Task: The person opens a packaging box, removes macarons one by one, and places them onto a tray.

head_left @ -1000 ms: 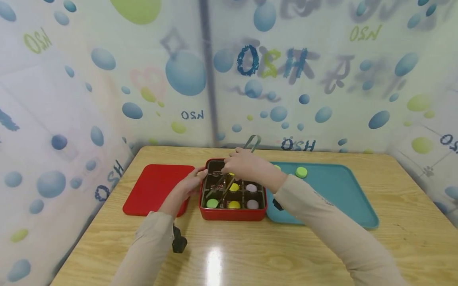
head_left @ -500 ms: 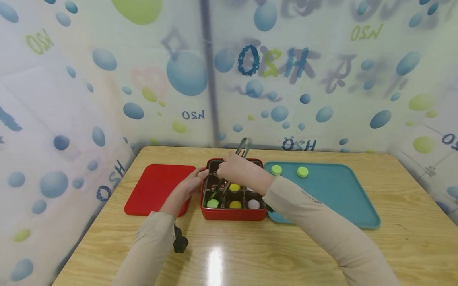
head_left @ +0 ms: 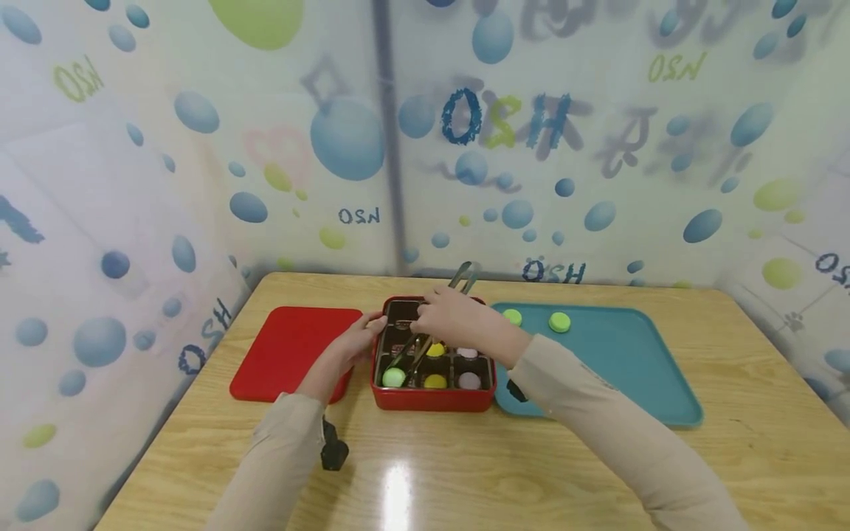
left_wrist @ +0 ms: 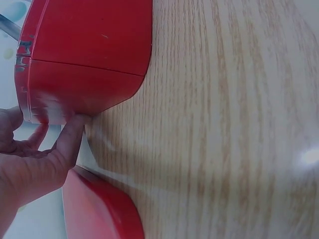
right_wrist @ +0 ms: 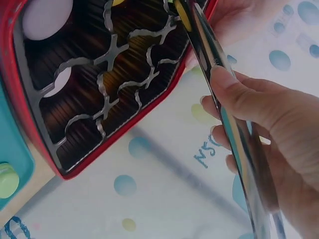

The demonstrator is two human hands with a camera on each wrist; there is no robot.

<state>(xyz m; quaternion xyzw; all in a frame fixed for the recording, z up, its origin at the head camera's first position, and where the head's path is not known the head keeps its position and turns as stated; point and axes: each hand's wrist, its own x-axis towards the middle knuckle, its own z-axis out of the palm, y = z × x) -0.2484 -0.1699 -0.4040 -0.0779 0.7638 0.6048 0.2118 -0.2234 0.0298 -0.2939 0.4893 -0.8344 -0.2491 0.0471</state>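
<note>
A red box (head_left: pixel 432 400) with a dark divided insert stands at the table's middle. It holds yellow macarons (head_left: pixel 434 381), lilac macarons (head_left: pixel 469 380) and a green macaron (head_left: pixel 394 377) in the near left compartment. My right hand (head_left: pixel 454 318) grips metal tongs (right_wrist: pixel 219 89) between thumb and fingers, above the box. The tongs slant down to the left, their ends right by the green macaron; some of their length is behind the hand. My left hand (head_left: pixel 355 339) rests against the box's left side. In the left wrist view its fingertips (left_wrist: pixel 77 122) touch the red wall.
A red lid (head_left: pixel 292 354) lies on the table left of the box. To the right, a blue tray (head_left: pixel 611 361) bears two green macarons (head_left: pixel 560 322) near its far edge. A patterned backdrop (head_left: pixel 425 184) rises behind the wooden table (head_left: pixel 465 472).
My right hand shifted slightly left, then back to the right, still gripping the tongs. The tongs' ends have come closer together near the green macaron. My left hand has stayed at the box.
</note>
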